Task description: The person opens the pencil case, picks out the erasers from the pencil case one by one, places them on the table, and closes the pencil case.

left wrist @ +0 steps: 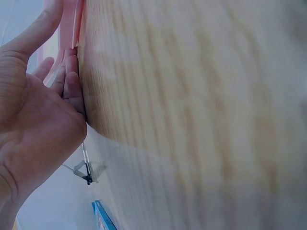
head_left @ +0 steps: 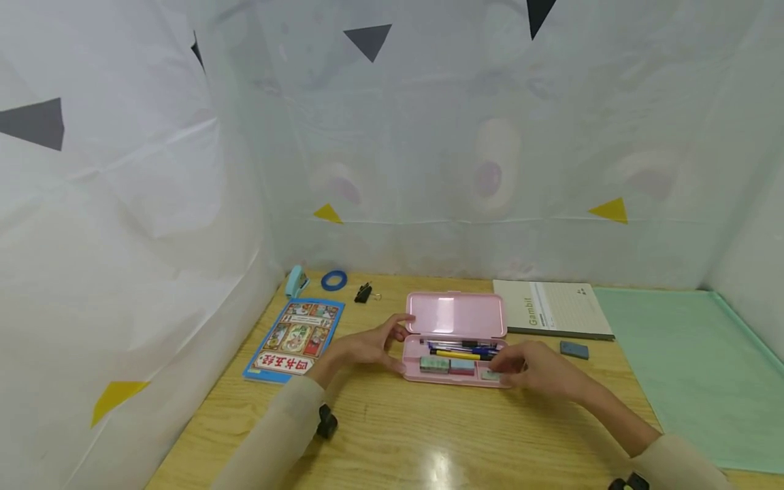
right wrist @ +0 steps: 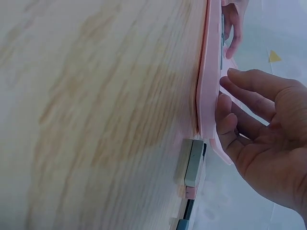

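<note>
An open pink pencil case lies on the table with its lid folded back. Inside are several pens, a yellow one among them, a green eraser block and a blue-and-pink block. My left hand holds the case's left end, thumb by the front corner and fingers toward the hinge. At the other end, my right hand has its fingers loosely bent over the right compartment, where a small pale green piece lies. Its fingertips meet the case wall in the right wrist view.
A blue-edged booklet lies at left, with a stapler, blue tape roll and black binder clip behind it. At right are a notebook, a dark blue-grey block and a green mat.
</note>
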A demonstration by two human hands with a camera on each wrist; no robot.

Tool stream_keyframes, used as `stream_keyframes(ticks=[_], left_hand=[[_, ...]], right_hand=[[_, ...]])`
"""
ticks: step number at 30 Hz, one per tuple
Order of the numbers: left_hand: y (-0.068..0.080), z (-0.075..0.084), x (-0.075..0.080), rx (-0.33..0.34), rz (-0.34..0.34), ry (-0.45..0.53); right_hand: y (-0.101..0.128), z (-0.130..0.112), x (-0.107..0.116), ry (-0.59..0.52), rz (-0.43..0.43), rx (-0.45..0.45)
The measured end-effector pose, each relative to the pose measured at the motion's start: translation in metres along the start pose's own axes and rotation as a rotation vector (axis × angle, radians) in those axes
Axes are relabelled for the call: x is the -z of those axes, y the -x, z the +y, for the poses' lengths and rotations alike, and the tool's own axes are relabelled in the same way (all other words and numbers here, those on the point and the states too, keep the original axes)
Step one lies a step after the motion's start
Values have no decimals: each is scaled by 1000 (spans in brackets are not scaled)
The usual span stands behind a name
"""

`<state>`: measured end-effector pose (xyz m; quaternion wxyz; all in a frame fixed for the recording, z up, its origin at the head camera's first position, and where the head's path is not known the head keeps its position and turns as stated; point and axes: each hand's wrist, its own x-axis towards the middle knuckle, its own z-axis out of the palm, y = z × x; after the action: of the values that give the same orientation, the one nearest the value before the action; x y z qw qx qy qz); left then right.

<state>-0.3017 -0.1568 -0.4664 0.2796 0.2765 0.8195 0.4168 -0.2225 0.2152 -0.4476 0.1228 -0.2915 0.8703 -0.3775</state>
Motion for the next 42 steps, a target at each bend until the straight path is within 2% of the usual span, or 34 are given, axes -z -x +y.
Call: stream_keyframes(ticks=[12, 30, 35, 42], left_hand=[[1, 2, 0, -3, -5, -7], [0, 0, 1, -16, -9, 0], [0, -1, 1, -17, -10, -13], [1, 0, 0, -13, -7, -12]], right_hand=[[-2, 1, -8, 32, 96, 26], [-6, 5, -15, -13, 143, 19], [-3, 4, -10, -30, 174, -35], [7, 5, 9, -7, 252, -81]])
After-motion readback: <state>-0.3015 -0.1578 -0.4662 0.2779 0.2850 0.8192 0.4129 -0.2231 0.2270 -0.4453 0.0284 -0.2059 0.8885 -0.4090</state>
